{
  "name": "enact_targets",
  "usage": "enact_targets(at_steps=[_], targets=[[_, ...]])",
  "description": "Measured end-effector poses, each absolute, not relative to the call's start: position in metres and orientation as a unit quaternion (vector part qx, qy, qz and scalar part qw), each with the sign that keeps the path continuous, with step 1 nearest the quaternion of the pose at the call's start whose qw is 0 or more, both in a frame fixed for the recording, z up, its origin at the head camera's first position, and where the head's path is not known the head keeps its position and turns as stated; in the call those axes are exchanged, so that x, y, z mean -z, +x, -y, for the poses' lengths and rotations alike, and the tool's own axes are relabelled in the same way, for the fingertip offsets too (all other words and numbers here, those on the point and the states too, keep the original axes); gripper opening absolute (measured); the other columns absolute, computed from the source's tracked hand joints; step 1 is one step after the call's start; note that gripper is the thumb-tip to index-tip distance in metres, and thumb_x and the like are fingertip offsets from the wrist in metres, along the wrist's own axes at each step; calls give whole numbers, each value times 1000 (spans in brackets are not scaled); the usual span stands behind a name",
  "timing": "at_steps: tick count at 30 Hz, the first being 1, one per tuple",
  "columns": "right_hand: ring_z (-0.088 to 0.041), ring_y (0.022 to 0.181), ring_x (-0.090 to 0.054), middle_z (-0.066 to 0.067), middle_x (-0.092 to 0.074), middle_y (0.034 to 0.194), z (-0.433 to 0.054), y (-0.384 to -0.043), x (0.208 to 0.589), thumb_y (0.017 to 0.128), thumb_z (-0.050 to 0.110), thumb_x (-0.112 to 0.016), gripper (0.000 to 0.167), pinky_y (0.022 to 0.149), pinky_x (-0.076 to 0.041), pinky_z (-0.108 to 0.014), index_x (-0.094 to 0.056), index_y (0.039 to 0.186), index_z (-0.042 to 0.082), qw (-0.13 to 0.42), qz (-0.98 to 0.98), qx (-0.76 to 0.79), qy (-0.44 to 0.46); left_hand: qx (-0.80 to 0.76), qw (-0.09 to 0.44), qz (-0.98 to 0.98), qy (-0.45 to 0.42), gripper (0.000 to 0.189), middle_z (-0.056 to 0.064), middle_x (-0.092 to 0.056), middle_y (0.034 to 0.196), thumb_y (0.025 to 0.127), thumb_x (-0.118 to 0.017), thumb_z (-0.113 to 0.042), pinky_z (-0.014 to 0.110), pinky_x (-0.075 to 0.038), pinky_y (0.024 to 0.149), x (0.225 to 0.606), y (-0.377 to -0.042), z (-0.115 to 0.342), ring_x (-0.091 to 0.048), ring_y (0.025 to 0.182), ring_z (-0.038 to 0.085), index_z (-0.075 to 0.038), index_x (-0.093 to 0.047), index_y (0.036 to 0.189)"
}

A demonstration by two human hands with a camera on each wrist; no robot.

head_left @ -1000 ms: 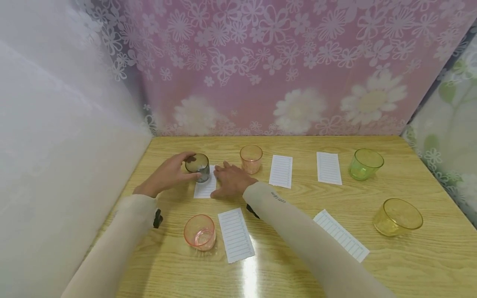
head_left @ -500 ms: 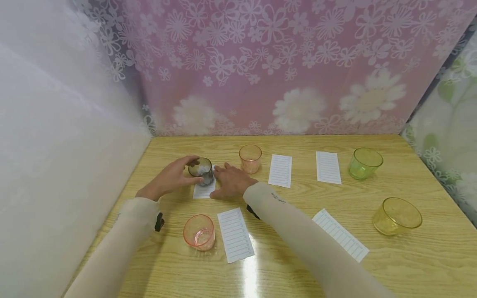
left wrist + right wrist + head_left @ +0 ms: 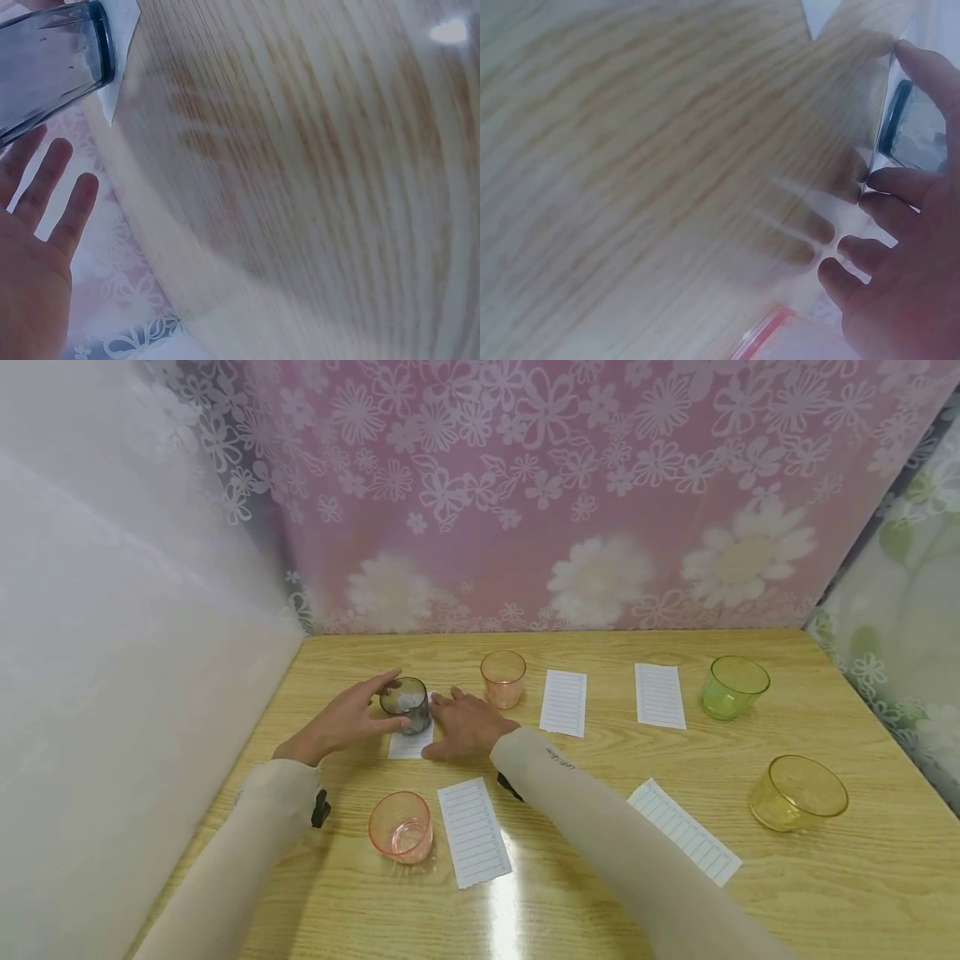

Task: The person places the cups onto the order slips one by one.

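My left hand [image 3: 341, 718] has its thumb and index finger around a smoky grey glass cup [image 3: 408, 717], which stands upright on a lined paper slip [image 3: 406, 749]. In the left wrist view, the cup [image 3: 52, 56] has its base over the paper, and the other fingers [image 3: 71, 217] spread away from it. My right hand [image 3: 468, 724] lies palm down at the slip's right edge, fingers extended and fingertips pressing there. An orange glass cup [image 3: 503, 685] stands just behind the right hand. Through the right wrist view, the grey cup [image 3: 922, 131] shows beyond the fingers.
A pink cup [image 3: 401, 831] and a lined slip [image 3: 476, 835] lie nearer on the wooden table. Further slips [image 3: 564, 703], [image 3: 660, 696] lie at the back; another slip [image 3: 686, 831] is partly under the right sleeve. Green cup [image 3: 733, 689] and yellow cup [image 3: 798, 793] stand right.
My left hand has shifted the grey cup slightly right and nearer, further onto the slip; over the last half second it barely moves. The right hand stays put.
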State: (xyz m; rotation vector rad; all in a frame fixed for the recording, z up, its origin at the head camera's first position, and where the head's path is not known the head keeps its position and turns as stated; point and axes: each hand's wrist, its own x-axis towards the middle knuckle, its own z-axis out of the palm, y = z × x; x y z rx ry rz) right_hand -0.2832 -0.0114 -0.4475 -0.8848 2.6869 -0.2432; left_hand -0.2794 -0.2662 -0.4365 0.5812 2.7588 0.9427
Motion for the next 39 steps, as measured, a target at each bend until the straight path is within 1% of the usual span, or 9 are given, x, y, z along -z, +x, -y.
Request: enact_targets(at_steps=[4, 7, 9, 13, 18, 26, 29, 34, 39], targets=[[-39, 169, -21, -7, -28, 181, 8, -281, 448, 101, 65, -66, 93, 134, -29, -56, -35, 172, 14, 144, -932, 103, -318, -338, 71, -921, 184, 90, 15, -39, 175, 105, -70, -53, 66, -36, 126, 437, -275, 270, -46, 153, 38, -26, -23, 176], [-41, 168, -20, -9, -28, 180, 3, -278, 447, 102, 64, -65, 92, 133, -29, -59, -36, 172, 12, 138, -927, 116, -328, -347, 49, -920, 177, 80, 16, -39, 174, 110, -62, -52, 65, -36, 126, 434, -269, 274, -45, 154, 39, -26, -24, 176], [-41, 168, -21, -10, -29, 180, -3, -276, 447, 103, 62, -64, 91, 133, -28, -61, -36, 172, 11, 133, -925, 120, -335, -348, 33, -921, 172, 77, 14, -41, 173, 111, -60, -51, 64, -37, 126, 431, -266, 276, -44, 155, 39, -26, -26, 175], [-41, 167, -24, -12, -32, 179, -16, -272, 447, 105, 58, -63, 86, 135, -26, -57, -37, 170, 9, 118, -923, 130, -341, -352, 4, -919, 175, 72, 12, -46, 170, 111, -61, -48, 62, -39, 125, 426, -262, 278, -45, 154, 37, -24, -33, 173], [-40, 164, -32, -16, -38, 175, -27, -264, 446, 104, 53, -68, 85, 135, -27, -51, -39, 169, 6, 101, -916, 158, -355, -371, -14, -910, 184, 66, 13, -50, 167, 112, -64, -41, 60, -39, 126, 422, -257, 281, -48, 149, 38, -17, -41, 169], [-39, 161, -39, -19, -42, 173, -38, -249, 444, 104, 46, -72, 83, 134, -31, -50, -41, 166, 0, 78, -903, 182, -382, -358, -32, -912, 196, 58, 17, -54, 161, 111, -66, -32, 62, -42, 122, 414, -236, 285, -52, 144, 40, -8, -50, 162], [-39, 160, -40, -21, -43, 172, -42, -244, 442, 104, 43, -73, 82, 133, -33, -51, -42, 165, -2, 75, -898, 198, -386, -345, -41, -916, 203, 56, 17, -54, 160, 111, -66, -31, 62, -44, 120, 414, -227, 286, -53, 142, 40, -7, -52, 160], [-39, 159, -42, -20, -44, 171, -50, -234, 444, 104, 43, -72, 81, 131, -36, -51, -42, 165, -2, 70, -895, 199, -393, -333, -59, -918, 209, 51, 15, -53, 161, 111, -66, -29, 63, -46, 115, 417, -213, 289, -52, 142, 39, -11, -56, 157], [-38, 158, -43, -19, -46, 170, -60, -222, 448, 103, 42, -73, 81, 131, -36, -52, -43, 165, -1, 73, -893, 212, -389, -337, -60, -915, 213, 51, 15, -51, 162, 110, -68, -28, 68, -40, 120, 415, -201, 281, -46, 150, 40, -9, -57, 157]])
